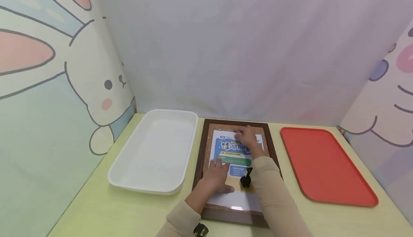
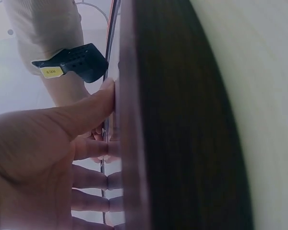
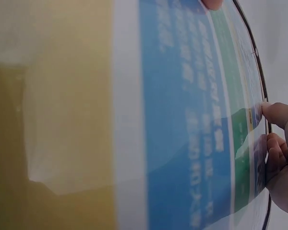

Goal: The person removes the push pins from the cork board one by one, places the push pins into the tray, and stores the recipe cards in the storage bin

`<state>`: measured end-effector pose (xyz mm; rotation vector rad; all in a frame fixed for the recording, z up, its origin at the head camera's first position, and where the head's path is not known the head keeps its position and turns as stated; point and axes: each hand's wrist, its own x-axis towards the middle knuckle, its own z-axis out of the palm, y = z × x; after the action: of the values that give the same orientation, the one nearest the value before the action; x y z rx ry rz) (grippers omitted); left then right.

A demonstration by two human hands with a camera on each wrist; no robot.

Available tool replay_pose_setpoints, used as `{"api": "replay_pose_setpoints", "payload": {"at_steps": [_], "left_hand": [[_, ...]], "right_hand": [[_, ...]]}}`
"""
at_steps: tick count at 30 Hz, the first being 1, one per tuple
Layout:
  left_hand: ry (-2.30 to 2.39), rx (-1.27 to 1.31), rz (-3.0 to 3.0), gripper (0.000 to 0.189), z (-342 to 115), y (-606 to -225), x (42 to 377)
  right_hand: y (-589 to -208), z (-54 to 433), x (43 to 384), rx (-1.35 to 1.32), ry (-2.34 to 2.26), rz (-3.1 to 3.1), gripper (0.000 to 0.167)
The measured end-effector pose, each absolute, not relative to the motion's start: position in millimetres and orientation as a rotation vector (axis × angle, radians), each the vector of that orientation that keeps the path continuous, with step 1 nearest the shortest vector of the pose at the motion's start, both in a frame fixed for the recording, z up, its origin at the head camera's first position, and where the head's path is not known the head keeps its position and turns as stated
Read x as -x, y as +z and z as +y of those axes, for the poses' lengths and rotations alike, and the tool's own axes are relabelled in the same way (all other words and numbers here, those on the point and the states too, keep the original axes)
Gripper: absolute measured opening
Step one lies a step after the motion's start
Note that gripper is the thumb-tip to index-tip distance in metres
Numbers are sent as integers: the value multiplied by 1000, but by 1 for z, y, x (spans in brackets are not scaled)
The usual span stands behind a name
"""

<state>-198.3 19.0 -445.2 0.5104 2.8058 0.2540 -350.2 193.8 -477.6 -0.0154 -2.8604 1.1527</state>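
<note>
A dark brown frame [image 1: 237, 219] with a cork-coloured backing lies flat on the table. Inside it is a blue, green and white printed poster [image 1: 238, 161] with a glossy surface that mirrors the fingers. My left hand [image 1: 217, 176] rests on the poster's lower left part, fingers spread and straight. In the left wrist view, that hand's thumb and fingertips [image 2: 89, 180] touch the shiny surface behind the frame's dark side. My right hand [image 1: 247, 138] is at the poster's top edge, thumb and fingertips against it; whether they pinch anything I cannot tell.
A deep white tray [image 1: 185, 158] stands left of the frame. Right of it lies a flat red tray [image 1: 326, 163]. A pale curtain [image 1: 232, 50] hangs behind the yellow-green table [image 1: 96, 212], with cartoon-printed panels on both sides. Black wrist cameras sit at both cuffs.
</note>
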Motion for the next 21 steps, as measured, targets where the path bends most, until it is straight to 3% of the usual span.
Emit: {"api": "replay_pose_setpoints", "payload": {"at_steps": [8, 21], "left_hand": [[238, -513, 2798, 88, 19, -443, 196], [230, -521, 2819, 87, 19, -442, 195]], "right_hand": [[-473, 190, 351, 0, 1052, -2942, 37], [-479, 183, 355, 186, 1153, -2840, 24]]}}
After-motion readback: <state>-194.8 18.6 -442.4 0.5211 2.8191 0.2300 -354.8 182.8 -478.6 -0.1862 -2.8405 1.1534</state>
